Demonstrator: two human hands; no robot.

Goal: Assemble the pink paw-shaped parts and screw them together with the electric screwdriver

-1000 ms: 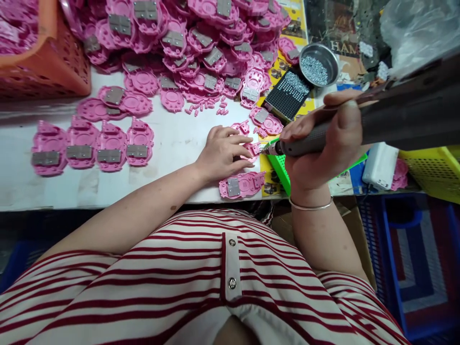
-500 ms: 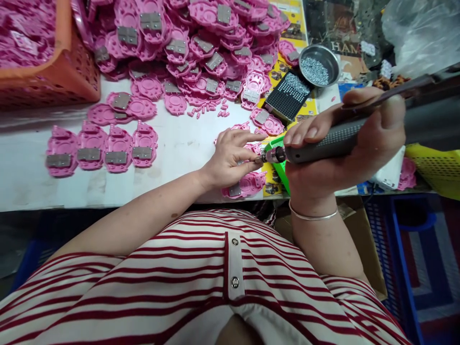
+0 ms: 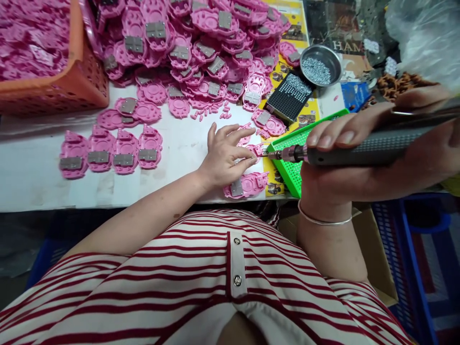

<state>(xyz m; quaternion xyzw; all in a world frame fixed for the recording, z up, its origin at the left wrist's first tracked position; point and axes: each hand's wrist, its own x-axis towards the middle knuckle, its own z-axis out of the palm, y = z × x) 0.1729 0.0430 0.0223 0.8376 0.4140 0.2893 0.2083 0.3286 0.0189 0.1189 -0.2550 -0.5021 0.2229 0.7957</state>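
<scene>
My right hand (image 3: 359, 158) is wrapped round a dark grey electric screwdriver (image 3: 366, 143), held nearly level with its bit pointing left. The bit's tip meets a pink plastic casing (image 3: 258, 150) on the table. My left hand (image 3: 228, 155) lies over that casing, thumb and forefinger closed at its edge close to the bit, the other fingers spread. Most of this casing is hidden under the hand. Another pink casing with a grey metal plate (image 3: 247, 185) lies just in front of it, and a third pink casing (image 3: 245, 134) shows behind the fingers.
Several plated pink casings (image 3: 124, 151) stand in a row at left, with a large heap (image 3: 201, 48) behind. An orange basket (image 3: 86, 81) is at far left. Right of centre are a green tray (image 3: 287, 177), a black perforated tray (image 3: 287, 103) and a metal bowl of screws (image 3: 321, 65).
The screwdriver and my right hand have shifted right, uncovering more of the green tray. My left fingers have opened away from the bit. The whole view has shifted slightly.
</scene>
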